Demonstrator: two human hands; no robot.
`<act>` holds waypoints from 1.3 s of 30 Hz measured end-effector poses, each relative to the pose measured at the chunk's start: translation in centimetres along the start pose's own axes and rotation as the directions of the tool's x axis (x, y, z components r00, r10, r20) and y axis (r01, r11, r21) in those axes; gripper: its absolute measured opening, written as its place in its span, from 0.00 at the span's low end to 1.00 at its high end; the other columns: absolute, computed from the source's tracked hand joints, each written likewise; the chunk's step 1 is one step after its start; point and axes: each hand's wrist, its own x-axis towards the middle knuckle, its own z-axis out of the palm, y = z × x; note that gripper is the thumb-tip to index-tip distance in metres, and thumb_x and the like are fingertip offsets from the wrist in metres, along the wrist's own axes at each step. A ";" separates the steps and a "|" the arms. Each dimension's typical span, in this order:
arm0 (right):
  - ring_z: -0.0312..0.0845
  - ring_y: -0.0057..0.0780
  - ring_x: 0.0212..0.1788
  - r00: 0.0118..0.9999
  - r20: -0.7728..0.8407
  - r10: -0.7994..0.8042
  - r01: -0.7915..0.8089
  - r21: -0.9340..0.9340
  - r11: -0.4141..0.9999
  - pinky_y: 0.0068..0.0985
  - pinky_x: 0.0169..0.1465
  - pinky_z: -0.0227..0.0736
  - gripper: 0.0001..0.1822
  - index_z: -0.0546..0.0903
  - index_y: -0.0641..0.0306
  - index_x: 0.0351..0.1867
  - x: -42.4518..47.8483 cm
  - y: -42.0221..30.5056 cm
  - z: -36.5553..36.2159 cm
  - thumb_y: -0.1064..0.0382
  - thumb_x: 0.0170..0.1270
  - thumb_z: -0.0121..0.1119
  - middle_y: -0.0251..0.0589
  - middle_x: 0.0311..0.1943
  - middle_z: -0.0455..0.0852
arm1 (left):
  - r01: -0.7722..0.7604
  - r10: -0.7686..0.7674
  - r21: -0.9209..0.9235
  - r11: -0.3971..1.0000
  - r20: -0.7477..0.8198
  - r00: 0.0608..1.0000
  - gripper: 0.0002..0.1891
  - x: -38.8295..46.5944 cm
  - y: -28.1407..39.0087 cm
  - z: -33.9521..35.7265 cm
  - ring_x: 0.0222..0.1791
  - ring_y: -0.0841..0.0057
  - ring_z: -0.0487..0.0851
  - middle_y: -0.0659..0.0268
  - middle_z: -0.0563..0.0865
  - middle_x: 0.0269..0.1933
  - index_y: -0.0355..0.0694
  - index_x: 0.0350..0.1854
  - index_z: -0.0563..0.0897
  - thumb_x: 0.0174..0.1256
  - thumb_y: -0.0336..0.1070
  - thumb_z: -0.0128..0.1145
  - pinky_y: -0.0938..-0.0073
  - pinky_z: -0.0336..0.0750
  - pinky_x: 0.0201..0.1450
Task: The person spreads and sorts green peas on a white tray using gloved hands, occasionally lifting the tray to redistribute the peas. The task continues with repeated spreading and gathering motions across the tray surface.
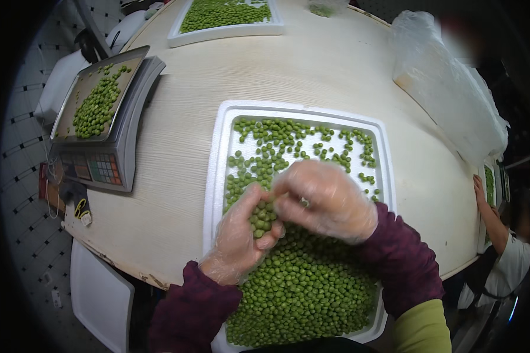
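My left hand (243,234), in a thin clear plastic glove, is cupped around a small heap of green peas (261,219). Over its fingers is my right hand (324,200), gloved the same way and slightly blurred, its thumb and fingertips together beside the cupped peas. Whether anything lies between those fingertips cannot be told. Both hands are above a white foam tray (213,172). Loose peas (269,161) are scattered at the tray's far end, and a deep pile of peas (300,291) covers the near end.
At left stands a weighing scale (126,145) with peas on its metal pan. Another foam tray of peas (229,31) is at the far edge. Clear plastic bags (446,88) lie at right. A person (505,251) works at a tray on the right edge. Yellow-handled scissors (81,209) hang at the left edge.
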 end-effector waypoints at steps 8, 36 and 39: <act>0.83 0.35 0.36 0.948 -0.159 0.276 -0.288 -0.059 0.956 0.30 0.41 0.80 0.11 0.80 0.69 0.49 -6.6 2.5 -2.9 0.68 0.68 0.58 0.45 0.36 0.84 | -0.097 0.098 -0.012 0.995 0.106 0.990 0.13 0.3 -0.2 -1.4 0.21 0.86 0.70 0.67 0.77 0.30 0.40 0.32 0.75 0.77 0.40 0.48 0.90 0.58 0.15; 0.64 0.50 0.71 0.991 0.063 0.115 -0.095 -0.255 0.962 0.41 0.72 0.62 0.24 0.73 0.67 0.63 0.5 8.1 0.2 0.58 0.71 0.57 0.54 0.67 0.72 | -0.423 0.381 -0.206 0.882 -0.212 0.900 0.14 0.3 1.1 -2.0 0.21 0.85 0.69 0.69 0.76 0.30 0.45 0.37 0.75 0.80 0.47 0.46 0.86 0.60 0.17; 0.68 0.51 0.67 0.998 0.040 -0.049 0.061 -0.431 0.900 0.42 0.69 0.65 0.24 0.74 0.69 0.60 1.0 9.0 2.6 0.57 0.67 0.61 0.53 0.63 0.73 | -0.406 0.354 -0.226 0.885 -0.240 0.904 0.14 0.1 1.2 -1.9 0.21 0.85 0.69 0.69 0.76 0.30 0.45 0.36 0.75 0.80 0.48 0.46 0.86 0.60 0.17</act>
